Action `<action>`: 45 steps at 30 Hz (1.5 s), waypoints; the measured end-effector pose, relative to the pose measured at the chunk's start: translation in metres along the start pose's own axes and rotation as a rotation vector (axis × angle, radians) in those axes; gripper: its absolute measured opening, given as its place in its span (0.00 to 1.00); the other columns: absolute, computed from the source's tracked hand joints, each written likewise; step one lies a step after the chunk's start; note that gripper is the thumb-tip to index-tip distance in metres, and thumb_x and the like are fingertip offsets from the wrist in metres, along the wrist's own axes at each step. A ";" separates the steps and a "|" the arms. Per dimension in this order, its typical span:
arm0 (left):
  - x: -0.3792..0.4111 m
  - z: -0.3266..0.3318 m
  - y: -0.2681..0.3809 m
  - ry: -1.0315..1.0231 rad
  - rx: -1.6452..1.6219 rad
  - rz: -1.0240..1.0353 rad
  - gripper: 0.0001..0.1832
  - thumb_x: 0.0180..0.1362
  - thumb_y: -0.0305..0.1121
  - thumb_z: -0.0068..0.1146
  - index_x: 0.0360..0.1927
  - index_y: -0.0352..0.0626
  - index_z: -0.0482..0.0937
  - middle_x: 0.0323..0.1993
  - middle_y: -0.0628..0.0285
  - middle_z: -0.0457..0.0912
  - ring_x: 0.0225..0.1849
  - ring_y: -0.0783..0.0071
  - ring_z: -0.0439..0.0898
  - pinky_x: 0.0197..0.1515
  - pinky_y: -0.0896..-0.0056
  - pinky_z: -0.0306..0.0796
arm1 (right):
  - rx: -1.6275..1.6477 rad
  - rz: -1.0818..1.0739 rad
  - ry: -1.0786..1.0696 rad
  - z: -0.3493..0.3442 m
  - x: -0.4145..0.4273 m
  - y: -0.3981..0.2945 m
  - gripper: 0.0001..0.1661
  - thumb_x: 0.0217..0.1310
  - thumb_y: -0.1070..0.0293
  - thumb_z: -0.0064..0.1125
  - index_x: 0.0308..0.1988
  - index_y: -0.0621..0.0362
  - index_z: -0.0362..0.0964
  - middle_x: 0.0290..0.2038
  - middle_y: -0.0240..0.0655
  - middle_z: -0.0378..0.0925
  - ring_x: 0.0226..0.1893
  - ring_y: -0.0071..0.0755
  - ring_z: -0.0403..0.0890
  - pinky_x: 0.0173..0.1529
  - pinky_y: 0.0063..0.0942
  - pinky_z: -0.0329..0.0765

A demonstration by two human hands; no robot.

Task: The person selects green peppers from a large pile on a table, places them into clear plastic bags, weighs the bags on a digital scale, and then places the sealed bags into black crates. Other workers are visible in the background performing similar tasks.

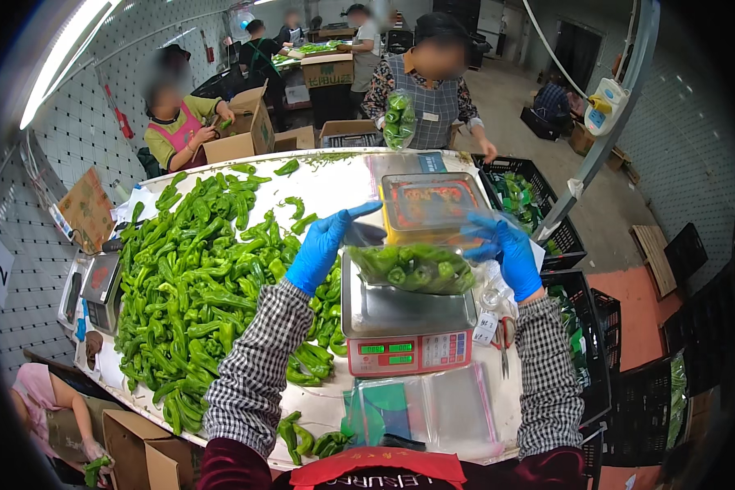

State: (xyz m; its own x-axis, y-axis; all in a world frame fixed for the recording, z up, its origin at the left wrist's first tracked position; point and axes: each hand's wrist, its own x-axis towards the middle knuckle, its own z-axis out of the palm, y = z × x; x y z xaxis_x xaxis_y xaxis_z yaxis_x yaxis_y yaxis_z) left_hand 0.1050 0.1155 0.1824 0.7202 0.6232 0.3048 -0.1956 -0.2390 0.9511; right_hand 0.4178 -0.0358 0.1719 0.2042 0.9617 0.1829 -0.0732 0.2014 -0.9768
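A clear plastic bag of green peppers lies across the steel pan of a red digital scale. At the bag's upper left is my left hand, in a blue glove, index finger stretched out and nothing plainly held. My right hand, gloved too, is at the bag's upper right with its fingers spread and blurred; whether it touches the clear film there I cannot tell. To the left spreads a large pile of loose green peppers. Flat clear bags lie below the scale, with scissors at its right.
A yellow scale stands beyond the bag. Black crates line the table's right edge beside a metal post. Across the table, a person holds a bagged bunch of peppers. Another person is by a cardboard box.
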 end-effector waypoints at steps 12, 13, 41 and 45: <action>-0.102 0.046 -0.123 0.549 -0.079 -0.430 0.13 0.68 0.36 0.54 0.44 0.39 0.84 0.26 0.70 0.80 0.21 0.86 0.72 0.24 0.82 0.65 | 0.074 0.356 0.439 0.029 -0.115 0.135 0.17 0.69 0.59 0.56 0.34 0.64 0.79 0.25 0.36 0.82 0.19 0.23 0.77 0.23 0.18 0.72; -0.107 0.045 -0.142 0.616 -0.063 -0.455 0.11 0.67 0.35 0.55 0.44 0.39 0.84 0.26 0.70 0.80 0.21 0.86 0.72 0.25 0.82 0.65 | 0.040 0.334 0.467 0.029 -0.116 0.153 0.16 0.68 0.61 0.58 0.32 0.63 0.79 0.25 0.35 0.81 0.19 0.22 0.76 0.23 0.18 0.70; -0.096 0.014 -0.184 0.452 0.617 -0.574 0.19 0.60 0.44 0.59 0.49 0.42 0.83 0.41 0.47 0.85 0.41 0.54 0.84 0.44 0.62 0.76 | -0.545 0.147 0.741 0.033 -0.111 0.175 0.10 0.59 0.68 0.67 0.33 0.58 0.72 0.22 0.25 0.68 0.24 0.19 0.66 0.31 0.22 0.68; -0.107 -0.003 -0.181 0.634 0.689 -0.290 0.13 0.61 0.35 0.59 0.47 0.44 0.83 0.39 0.49 0.83 0.40 0.54 0.83 0.43 0.61 0.76 | -0.490 -0.028 0.809 0.021 -0.120 0.161 0.13 0.58 0.76 0.63 0.44 0.58 0.74 0.26 0.26 0.67 0.27 0.21 0.68 0.35 0.23 0.70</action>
State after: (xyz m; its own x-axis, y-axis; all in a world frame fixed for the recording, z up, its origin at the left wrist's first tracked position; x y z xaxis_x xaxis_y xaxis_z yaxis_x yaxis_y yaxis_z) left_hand 0.0612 0.0947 -0.0217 0.1481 0.9629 0.2255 0.5089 -0.2697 0.8175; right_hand 0.3607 -0.1148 -0.0048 0.8280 0.4999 0.2541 0.3230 -0.0546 -0.9448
